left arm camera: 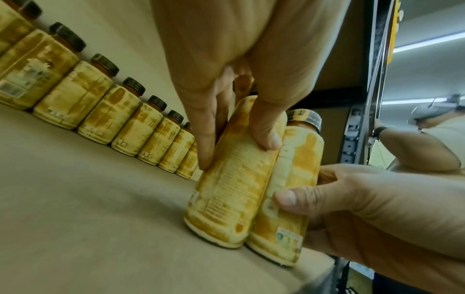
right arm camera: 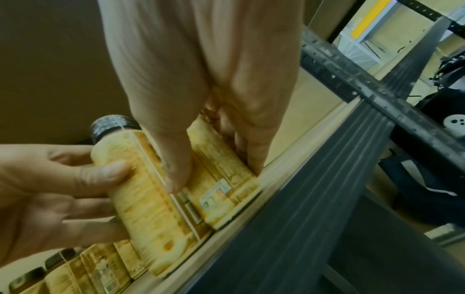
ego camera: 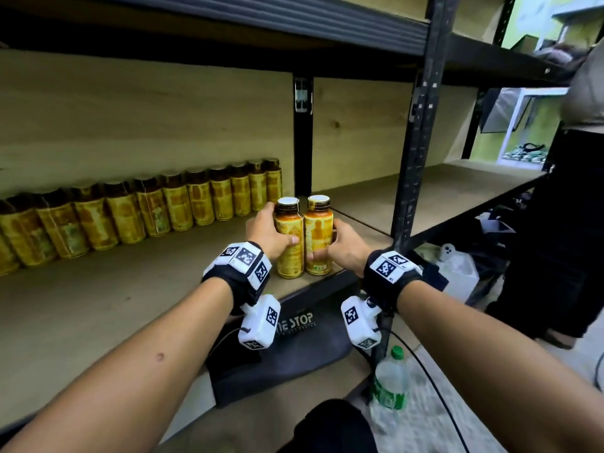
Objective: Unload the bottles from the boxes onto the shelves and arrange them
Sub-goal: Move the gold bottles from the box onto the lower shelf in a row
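Note:
Two yellow-labelled bottles stand side by side at the front edge of the wooden shelf (ego camera: 98, 295). My left hand (ego camera: 268, 232) grips the left bottle (ego camera: 289, 237), seen in the left wrist view as the nearer bottle (left arm camera: 226, 191). My right hand (ego camera: 343, 246) grips the right bottle (ego camera: 317, 235), which shows in the right wrist view (right arm camera: 224, 183) beside the left bottle (right arm camera: 151, 208). Both bottles touch each other and rest on the shelf board. A row of several like bottles (ego camera: 130, 214) lines the back wall to the left.
A black upright post (ego camera: 415, 158) stands just right of the bottles, and another shelf (ego camera: 441, 188) continues beyond it. A dark bag (ego camera: 287, 348) and a green-capped plastic bottle (ego camera: 390, 384) lie below. Another person (ego camera: 581, 158) stands at the far right.

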Demonstrator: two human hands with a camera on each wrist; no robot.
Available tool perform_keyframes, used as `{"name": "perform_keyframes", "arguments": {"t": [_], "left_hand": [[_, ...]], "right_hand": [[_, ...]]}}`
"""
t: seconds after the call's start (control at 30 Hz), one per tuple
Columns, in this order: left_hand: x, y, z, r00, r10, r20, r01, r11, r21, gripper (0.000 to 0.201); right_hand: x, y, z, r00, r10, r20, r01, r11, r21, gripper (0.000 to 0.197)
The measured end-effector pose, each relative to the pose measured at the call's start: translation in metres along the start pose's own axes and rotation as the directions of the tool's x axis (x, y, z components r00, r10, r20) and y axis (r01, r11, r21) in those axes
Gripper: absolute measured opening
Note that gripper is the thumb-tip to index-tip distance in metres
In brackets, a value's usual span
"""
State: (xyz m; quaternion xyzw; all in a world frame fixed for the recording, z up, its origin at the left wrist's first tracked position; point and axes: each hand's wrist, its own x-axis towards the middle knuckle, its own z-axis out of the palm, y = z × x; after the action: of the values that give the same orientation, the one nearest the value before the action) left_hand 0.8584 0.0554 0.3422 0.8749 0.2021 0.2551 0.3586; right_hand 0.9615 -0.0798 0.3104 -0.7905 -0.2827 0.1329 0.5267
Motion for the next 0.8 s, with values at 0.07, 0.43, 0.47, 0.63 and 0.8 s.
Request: {"name": "perform_keyframes", "arguments": {"t": [0.07,0.43,0.47,0.63,0.8], "left_hand": [[0.019,-0.003,0.006,1.000,-0.005,0.000,0.005,1.000,0.013,0.065],[0.148,-0.024,0.049,0.999,0.020,-0.038,-0.015,0.994,0.105,0.059],[0.162,-0.027,0.052,0.999,0.020,-0.026,-0.017,0.994,0.109,0.054],[0.240,-0.048,0.074,0.995,0.070,-0.067,-0.060,0.988,0.143,0.043],[0.293,-0.051,0.089,0.989,0.096,-0.111,-0.067,0.968,0.242,0.031]], "right_hand": [[0.020,0.006,0.001,0.999,0.022,-0.038,-0.024,0.999,-0.044,0.064],[0.148,0.000,-0.012,0.979,0.205,-0.007,-0.193,0.905,-0.379,0.061],[0.163,0.005,-0.011,0.979,0.202,-0.011,-0.191,0.905,-0.381,0.069],[0.221,0.020,-0.015,0.986,0.166,-0.012,-0.156,0.895,-0.419,0.083],[0.265,0.023,-0.020,0.981,0.183,-0.061,-0.190,0.865,-0.465,0.085]]}}
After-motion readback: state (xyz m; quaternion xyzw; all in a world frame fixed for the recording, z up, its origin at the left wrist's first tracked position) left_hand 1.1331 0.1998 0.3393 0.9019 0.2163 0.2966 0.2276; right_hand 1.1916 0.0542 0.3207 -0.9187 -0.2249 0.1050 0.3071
